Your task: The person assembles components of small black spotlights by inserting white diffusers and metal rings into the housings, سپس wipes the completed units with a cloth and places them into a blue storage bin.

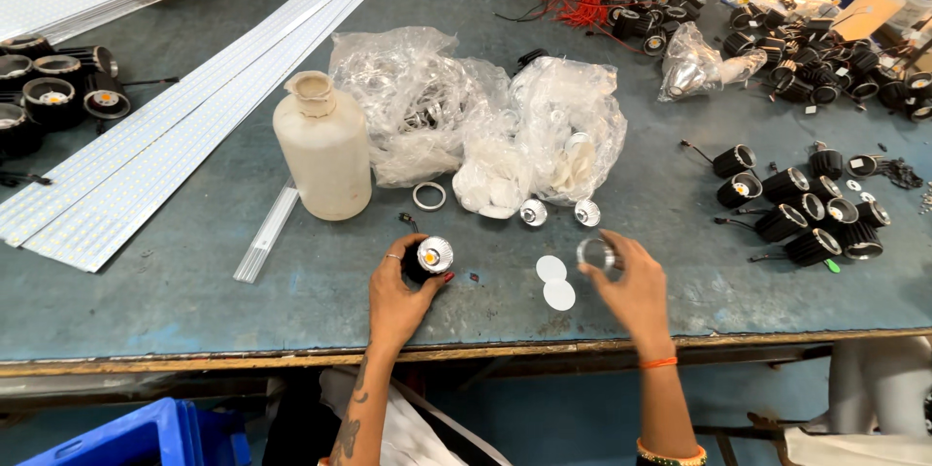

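Head view | a black lamp body is steadied face-up on the table by the closed left hand | a clear ring is pinched in the right hand beside two white discs (kept within reach) | bags and a bottle lie behind.

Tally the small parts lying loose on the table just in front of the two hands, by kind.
White discs: 2
Silver reflector cups: 2
Metal ring: 1
Total: 5

Not counted: the lamp body in the left hand and the clear ring in the right hand.
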